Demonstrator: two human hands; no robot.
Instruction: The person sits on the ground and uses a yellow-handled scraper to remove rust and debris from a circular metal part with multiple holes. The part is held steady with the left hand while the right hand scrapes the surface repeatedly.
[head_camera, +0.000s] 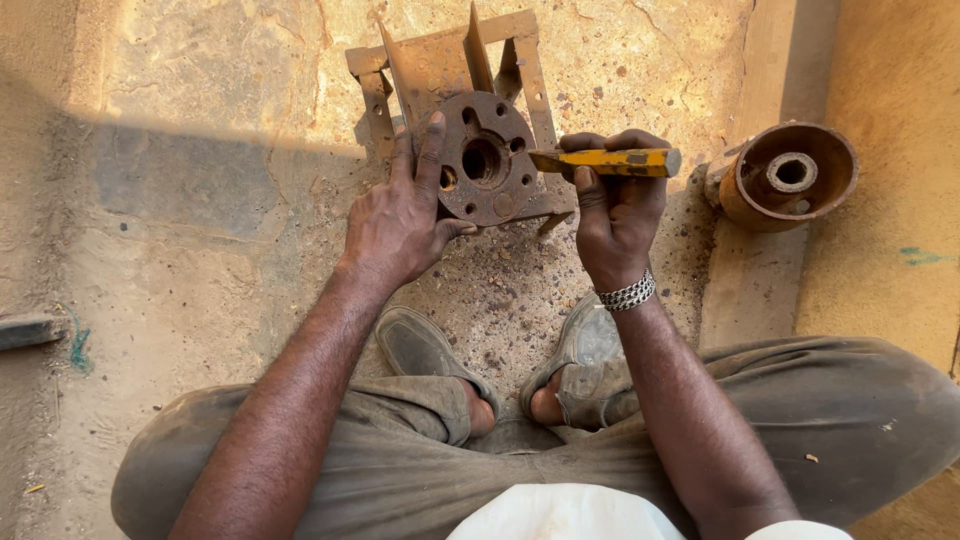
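The right hand (618, 215) has its grip wrapped tight round one yellow-handled tool (605, 161), held sideways with the tip pointing left at one rusty round flange (485, 158). The left hand (400, 215) lies flat with fingers spread on the flange's left edge, pressing on it, not pinching anything. The flange has a big centre hole with smaller holes around it, and it leans on one rusty metal frame (450, 60) standing on the sandy floor (200, 200). Far right sits one rusty hub (790, 175), well apart. Near the person: two worn shoes (420, 350), one bracelet (627, 293) on the right wrist.
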